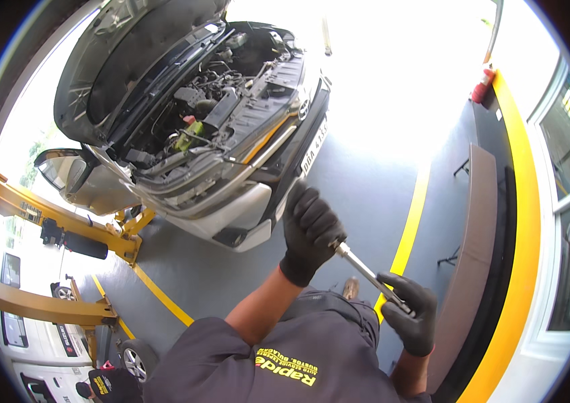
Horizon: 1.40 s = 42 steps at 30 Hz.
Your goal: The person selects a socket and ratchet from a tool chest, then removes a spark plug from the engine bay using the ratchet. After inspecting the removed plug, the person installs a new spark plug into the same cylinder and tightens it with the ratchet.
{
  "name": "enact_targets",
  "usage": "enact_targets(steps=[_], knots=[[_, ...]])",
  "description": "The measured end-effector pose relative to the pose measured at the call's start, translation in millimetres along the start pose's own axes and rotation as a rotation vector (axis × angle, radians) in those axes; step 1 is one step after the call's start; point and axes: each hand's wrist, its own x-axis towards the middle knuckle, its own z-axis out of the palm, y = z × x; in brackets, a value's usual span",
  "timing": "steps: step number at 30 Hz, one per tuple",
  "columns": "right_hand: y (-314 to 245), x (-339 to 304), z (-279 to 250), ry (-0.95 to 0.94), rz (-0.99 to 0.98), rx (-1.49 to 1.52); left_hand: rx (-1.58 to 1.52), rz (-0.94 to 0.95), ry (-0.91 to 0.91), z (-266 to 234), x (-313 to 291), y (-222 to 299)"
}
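Observation:
A long silver ratchet wrench (364,270) lies slantwise in front of my body, between my two black-gloved hands. My left hand (308,228) is closed in a fist around its upper end, so the tool's head is mostly hidden. Lower down and to the right, my right hand (409,310) grips the handle end, with the thumb on one side and fingers on the other. Beyond my left hand stands a light-coloured car (231,208) with its hood (134,60) raised and the engine (214,97) exposed. The wrench is apart from the car.
Yellow lift parts (90,232) stand at left, near a white van (43,342). A wheel (136,363) and another person (110,384) are at the lower left. Along the right wall runs a long brown table (466,262). Yellow lines (411,228) mark the grey floor (359,201).

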Motion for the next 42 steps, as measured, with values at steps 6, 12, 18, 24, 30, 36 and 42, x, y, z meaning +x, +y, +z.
enact_targets(steps=[6,12,18,24,30,36,42], knots=[[47.3,152.4,-31.4,-0.159,-0.040,0.620,-0.095,0.325,-0.317,-7.0,84.2,61.3],[40.2,364.5,6.7,-0.385,0.398,0.224,0.540,0.869,-0.139,-23.8,127.7,182.1],[68.8,558.5,71.9,-0.513,0.173,0.184,0.800,0.987,-0.413,-45.4,207.3,331.0],[18.0,717.8,134.3,-0.633,-0.123,-0.310,0.896,1.148,0.179,-76.2,276.1,457.3],[6.9,892.7,190.2,-0.710,-0.116,-0.156,0.154,1.005,-0.332,-145.7,319.3,574.4],[37.0,1108.5,295.8,-0.763,-0.565,-0.257,1.401,1.571,1.048,-167.3,345.8,744.2],[98.8,1291.1,505.6,-0.785,-1.149,-0.339,2.375,1.220,2.062,-214.9,343.7,834.4]])
